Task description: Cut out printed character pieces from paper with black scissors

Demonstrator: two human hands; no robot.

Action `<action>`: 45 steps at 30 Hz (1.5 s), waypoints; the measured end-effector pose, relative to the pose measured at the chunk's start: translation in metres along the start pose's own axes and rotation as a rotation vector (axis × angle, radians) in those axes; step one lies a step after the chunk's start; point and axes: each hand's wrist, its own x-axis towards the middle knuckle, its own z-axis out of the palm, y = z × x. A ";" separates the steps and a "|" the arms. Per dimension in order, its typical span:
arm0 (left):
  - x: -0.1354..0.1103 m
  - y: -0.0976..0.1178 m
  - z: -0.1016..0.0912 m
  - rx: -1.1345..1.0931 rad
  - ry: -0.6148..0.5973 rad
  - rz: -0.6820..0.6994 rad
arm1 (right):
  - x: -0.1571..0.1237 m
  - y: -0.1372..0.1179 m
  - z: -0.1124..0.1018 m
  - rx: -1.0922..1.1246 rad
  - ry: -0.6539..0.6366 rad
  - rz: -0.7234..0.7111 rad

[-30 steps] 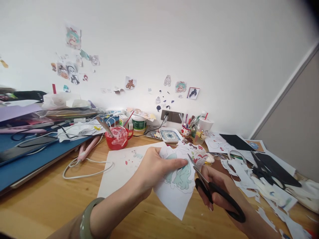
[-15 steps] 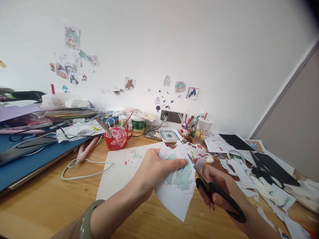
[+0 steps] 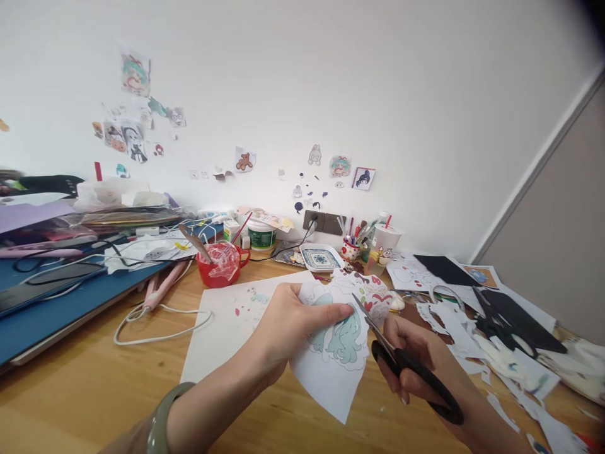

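Through the head camera I saw the left hand (image 3: 288, 325) pinching a printed sheet (image 3: 331, 372) that bore a teal-haired figure. The thumb lay on top, and the sheet was held just above the wooden desk (image 3: 94, 391) at the near middle. Just to its right, the right hand (image 3: 418, 353) gripped black scissors (image 3: 401, 362) through the handle loops, blades slightly parted at the sheet's right edge. A red mug (image 3: 220, 268) stood farther left, and paper scraps (image 3: 460, 331) lay scattered to the right.

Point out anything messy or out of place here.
Paper offcuts lie strewn on the desk right of the right hand holding scissors; the left hand pinches a printed sheet. A white cable sprawls loose at left.
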 end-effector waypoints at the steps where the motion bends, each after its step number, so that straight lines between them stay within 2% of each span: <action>1: 0.000 0.000 0.000 -0.003 -0.005 -0.003 | 0.000 0.000 0.000 0.001 -0.003 -0.001; 9: -0.003 0.000 -0.001 -0.002 -0.032 0.003 | -0.001 -0.004 0.002 -0.015 -0.021 0.027; 16: -0.003 -0.002 0.000 0.030 -0.036 0.009 | -0.001 -0.001 0.002 -0.090 -0.037 -0.009; 25: -0.002 0.000 -0.002 0.050 -0.060 0.009 | 0.000 -0.001 0.000 -0.054 -0.036 0.041; 31: -0.002 0.002 -0.004 0.095 -0.080 -0.006 | -0.001 0.001 -0.001 -0.076 -0.077 -0.006; 45: -0.001 0.003 -0.007 0.167 -0.082 -0.005 | -0.001 0.000 -0.001 -0.049 -0.076 0.038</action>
